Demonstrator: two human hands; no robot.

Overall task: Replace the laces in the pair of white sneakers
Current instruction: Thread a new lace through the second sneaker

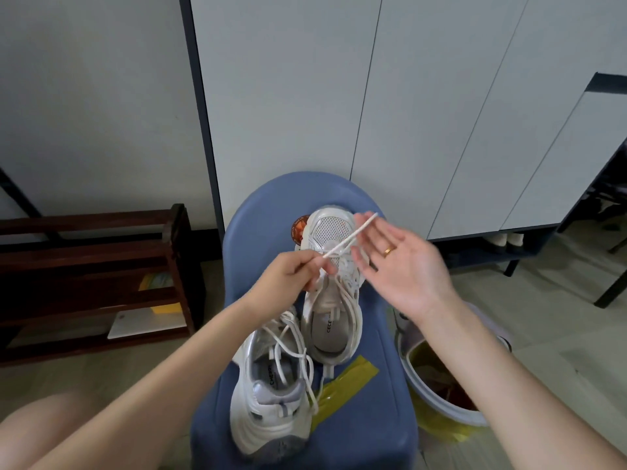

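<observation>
lacing step on far sneaker: left hand pinches lace, right hand released beside it. next: thread an eyelet.

Single view, head-worn, wide-angle. Looks forward and down from above seated person's lap; bare knee at lower left edge. Both forearms enter from bottom, left hand and right hand mid-frame, close to lens. Blue stool directly below centre, near. Cabinet doors fill upper half, further off; edges bow from lens distortion. No second view.
</observation>
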